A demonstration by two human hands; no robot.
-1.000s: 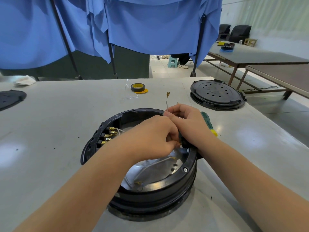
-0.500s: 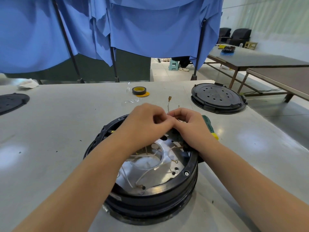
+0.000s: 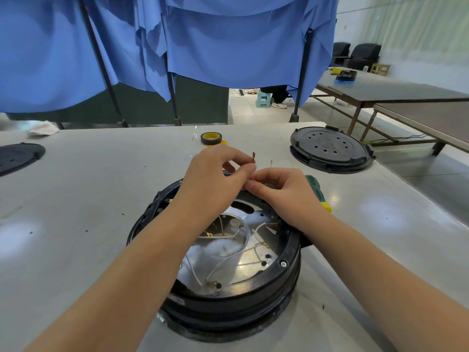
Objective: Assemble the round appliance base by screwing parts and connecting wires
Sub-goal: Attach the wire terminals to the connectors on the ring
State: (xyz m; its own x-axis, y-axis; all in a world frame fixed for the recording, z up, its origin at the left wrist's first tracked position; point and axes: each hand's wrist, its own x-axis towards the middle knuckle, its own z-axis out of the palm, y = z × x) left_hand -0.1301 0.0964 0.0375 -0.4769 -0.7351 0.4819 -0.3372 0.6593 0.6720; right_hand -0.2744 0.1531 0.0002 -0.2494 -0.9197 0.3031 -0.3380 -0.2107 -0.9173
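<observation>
My left hand (image 3: 215, 174) and right hand (image 3: 284, 191) meet fingertip to fingertip over the far rim of the round base (image 3: 289, 252), both pinched shut on a thin wire (image 3: 253, 155) w/ a brass terminal sticking up just above my left fingers. Base sits right under my wrists, open side up, white leads (image 3: 228, 265) loose inside. Screwdriver (image 3: 317, 191) lies just behind my right hand; tape roll (image 3: 211, 138) beyond the pinch.

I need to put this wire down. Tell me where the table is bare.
Bare: the wide stretch left of the round base, before the black disc; also right of the screwdriver, below the black cover. Crowded: around both hands and the tape roll.
</observation>
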